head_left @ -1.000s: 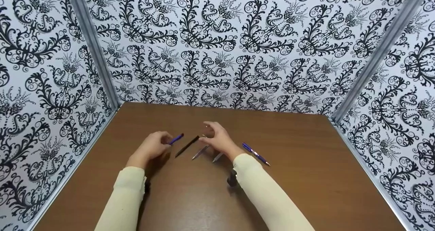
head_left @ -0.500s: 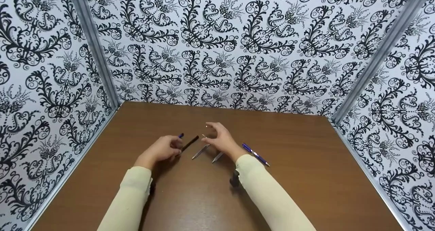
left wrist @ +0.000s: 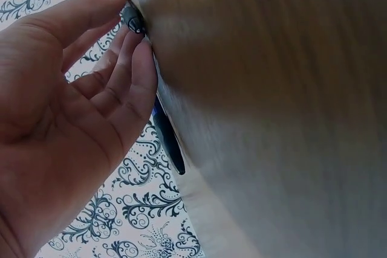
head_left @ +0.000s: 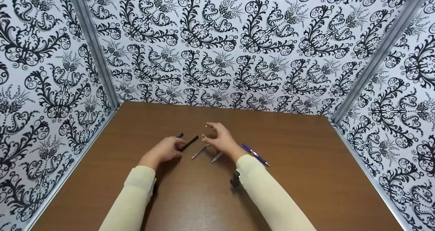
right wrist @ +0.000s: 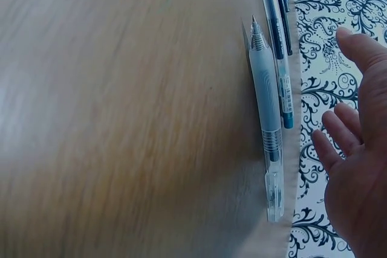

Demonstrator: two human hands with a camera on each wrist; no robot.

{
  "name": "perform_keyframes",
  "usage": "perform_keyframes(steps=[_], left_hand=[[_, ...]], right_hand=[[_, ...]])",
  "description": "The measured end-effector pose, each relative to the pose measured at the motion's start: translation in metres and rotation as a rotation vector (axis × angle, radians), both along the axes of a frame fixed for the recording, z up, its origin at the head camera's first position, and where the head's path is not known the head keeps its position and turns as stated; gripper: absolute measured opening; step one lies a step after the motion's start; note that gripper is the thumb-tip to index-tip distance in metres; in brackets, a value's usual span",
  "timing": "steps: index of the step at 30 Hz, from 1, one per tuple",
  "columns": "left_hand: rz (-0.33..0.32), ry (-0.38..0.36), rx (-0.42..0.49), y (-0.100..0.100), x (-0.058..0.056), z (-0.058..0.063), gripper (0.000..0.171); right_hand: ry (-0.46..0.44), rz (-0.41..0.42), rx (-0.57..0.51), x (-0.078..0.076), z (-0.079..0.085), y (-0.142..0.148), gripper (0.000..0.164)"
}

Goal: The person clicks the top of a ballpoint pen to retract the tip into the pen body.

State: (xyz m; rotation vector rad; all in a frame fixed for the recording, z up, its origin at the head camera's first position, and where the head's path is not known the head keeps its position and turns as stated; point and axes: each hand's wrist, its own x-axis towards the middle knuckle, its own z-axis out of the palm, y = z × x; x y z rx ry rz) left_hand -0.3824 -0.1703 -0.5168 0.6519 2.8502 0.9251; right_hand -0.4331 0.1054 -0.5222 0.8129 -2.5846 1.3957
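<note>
In the head view, my left hand [head_left: 166, 149] pinches the lower part of a black pen [head_left: 193, 141] between thumb and fingertips, low at the table. The left wrist view shows the pen's end [left wrist: 133, 21] at the thumb tip. Just beyond that hand lies a blue pen [head_left: 180, 135], mostly hidden. My right hand [head_left: 224, 142] hovers with spread, bent fingers and grips nothing. Beneath it lie a slim clear pen [head_left: 199, 152] and a second clear one [head_left: 216, 158], partly covered. Up close in the right wrist view is a clear, ribbed-grip pen [right wrist: 265, 89].
A blue and white pen [head_left: 256, 154] lies on the brown table [head_left: 299, 183], right of the right hand. Patterned walls [head_left: 217, 54] enclose the table at the back and both sides, with grey metal posts [head_left: 95, 50] in the corners.
My left hand has left the blue pen and moved right to the black pen, which it now pinches. The right hand has barely shifted.
</note>
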Motion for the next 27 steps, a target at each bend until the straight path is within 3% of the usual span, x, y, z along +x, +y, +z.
perform_keyframes(steps=[27], left_hand=[[0.074,-0.013,-0.07,0.0042,0.0033,0.0027,0.037]], right_hand=[[-0.016,0.003,-0.027,-0.0011,-0.0074,0.0008,0.068]])
